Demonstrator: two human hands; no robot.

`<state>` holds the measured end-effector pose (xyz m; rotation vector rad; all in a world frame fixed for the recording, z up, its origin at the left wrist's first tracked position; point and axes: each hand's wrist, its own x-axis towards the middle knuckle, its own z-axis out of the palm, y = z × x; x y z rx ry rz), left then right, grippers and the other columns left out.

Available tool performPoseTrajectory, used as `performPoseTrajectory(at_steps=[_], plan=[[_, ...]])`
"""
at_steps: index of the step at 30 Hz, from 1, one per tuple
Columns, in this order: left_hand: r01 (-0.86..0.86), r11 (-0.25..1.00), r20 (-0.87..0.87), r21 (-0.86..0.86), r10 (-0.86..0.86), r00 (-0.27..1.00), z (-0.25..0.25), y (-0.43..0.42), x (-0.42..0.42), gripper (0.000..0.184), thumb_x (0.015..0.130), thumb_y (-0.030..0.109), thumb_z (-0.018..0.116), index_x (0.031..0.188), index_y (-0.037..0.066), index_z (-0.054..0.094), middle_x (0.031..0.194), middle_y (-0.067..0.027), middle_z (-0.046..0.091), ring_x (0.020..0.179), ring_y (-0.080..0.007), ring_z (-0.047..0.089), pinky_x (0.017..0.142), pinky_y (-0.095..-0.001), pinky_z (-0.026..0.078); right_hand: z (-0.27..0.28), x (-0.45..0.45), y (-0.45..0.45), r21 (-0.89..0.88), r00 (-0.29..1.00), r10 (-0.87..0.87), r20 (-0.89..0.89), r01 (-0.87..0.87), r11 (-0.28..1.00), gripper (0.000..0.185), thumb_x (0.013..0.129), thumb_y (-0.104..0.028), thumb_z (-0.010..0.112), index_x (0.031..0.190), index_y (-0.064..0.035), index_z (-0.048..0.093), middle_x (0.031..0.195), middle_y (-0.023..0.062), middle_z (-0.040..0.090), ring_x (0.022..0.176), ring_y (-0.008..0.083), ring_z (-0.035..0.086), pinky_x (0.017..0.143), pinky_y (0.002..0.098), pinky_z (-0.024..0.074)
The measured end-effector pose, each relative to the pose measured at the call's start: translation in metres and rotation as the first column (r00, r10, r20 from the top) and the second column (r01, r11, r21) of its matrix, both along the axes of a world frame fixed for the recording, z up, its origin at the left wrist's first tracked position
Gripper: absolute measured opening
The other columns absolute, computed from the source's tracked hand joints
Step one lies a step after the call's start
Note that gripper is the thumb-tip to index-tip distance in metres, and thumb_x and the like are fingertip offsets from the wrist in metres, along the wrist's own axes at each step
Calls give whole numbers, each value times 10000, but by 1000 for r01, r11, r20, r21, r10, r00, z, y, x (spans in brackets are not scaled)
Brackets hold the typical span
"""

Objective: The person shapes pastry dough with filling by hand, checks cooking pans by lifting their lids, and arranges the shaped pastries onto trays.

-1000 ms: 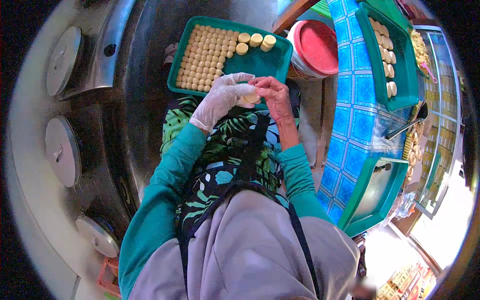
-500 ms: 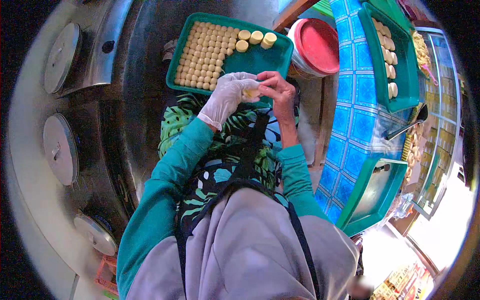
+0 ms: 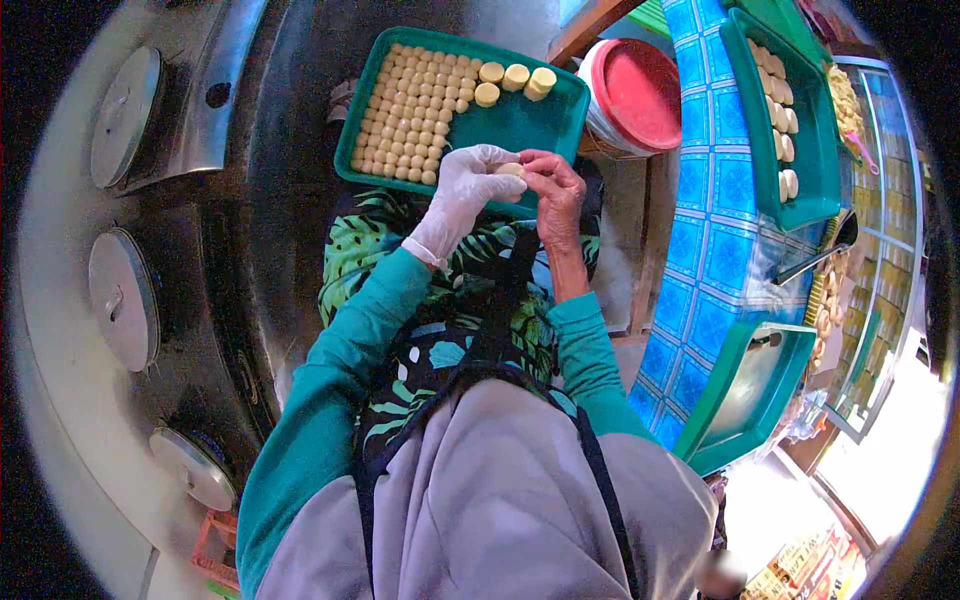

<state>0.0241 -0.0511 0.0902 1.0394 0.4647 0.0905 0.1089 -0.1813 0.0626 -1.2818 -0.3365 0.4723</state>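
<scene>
Fingers of the left hand and right hand pinch a pale disc by the partly bare tray's near edge.

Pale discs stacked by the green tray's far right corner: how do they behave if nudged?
Probably slide apart or tip: the stacked discs sit offset, with no visible binding. Likely dent under a firm pinch, given their doughy look. The green tray's wall would probably stop a roller.

this looks like a small food-making kitchen or bakery: rows of pale dough balls fill part of a green tray, more shaped dough lies in another tray on a bench with blue-tiled patterned covering, and round metal lids sit along a dark surface opposite.
</scene>
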Motion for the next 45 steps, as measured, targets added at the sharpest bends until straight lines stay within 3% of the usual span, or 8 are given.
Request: performPoseTrajectory(at_steps=[11,15,21,23,27,32,41,45], plan=[[-75,945,-6,-317,77,997,-4,1,-1,172,824,78,666,952,-36,651,901,-110,668,796,-196,668,705,-327,585,11,-12,-3,-60,961,5,275,12,998,158,795,-29,585,917,4,679,1022,113,654,926,191,615,812,322,507],[-37,951,18,-308,45,999,-4,-2,2,196,844,73,645,1005,-39,641,941,-101,659,820,-189,660,743,-335,581,4,-16,-1,48,996,-87,20,86,995,190,814,-43,571,960,-13,690,1043,100,645,952,188,606,877,333,478],[-69,961,58,-269,88,994,-6,-4,2,246,887,100,623,1094,-33,618,983,-87,658,835,-159,649,756,-313,562,21,-25,-6,-304,805,-11,593,237,923,264,877,-122,556,1086,-33,690,1021,115,629,978,230,574,879,351,444],[-39,964,33,-264,50,998,-8,-5,0,257,898,110,619,1113,-32,612,995,-83,657,839,-154,648,764,-307,556,22,-20,-10,-341,514,127,848,348,873,276,917,-191,555,1101,-33,686,996,117,614,968,247,559,868,360,439],[3,965,36,-262,7,999,-6,-3,0,276,912,120,613,1135,-42,599,1032,-85,650,875,-151,641,809,-301,540,20,-20,-7,-293,500,88,862,349,890,267,908,-233,577,1056,-46,698,975,122,620,899,289,546,825,393,446],[-11,939,98,-343,48,994,1,-5,1,296,918,111,604,1155,-64,584,1067,-97,642,926,-172,639,857,-298,525,13,-26,0,-227,832,-59,552,218,949,347,987,-273,461,1093,-32,685,997,110,626,945,250,557,859,359,438],[75,957,215,-280,-14,976,8,-3,2,253,902,70,597,1116,-65,577,1090,-109,626,983,-193,625,913,-344,516,24,-25,10,-208,910,-73,408,170,963,403,1028,-278,381,1103,-16,679,1013,91,628,970,209,559,887,320,428],[33,797,204,-604,114,972,-5,-2,2,241,938,126,548,1111,-39,574,1085,-97,612,1005,-206,613,926,-349,505,18,-17,11,-261,915,-43,402,160,952,496,1035,-342,337,1090,10,682,1057,103,654,1021,198,566,937,322,413]])
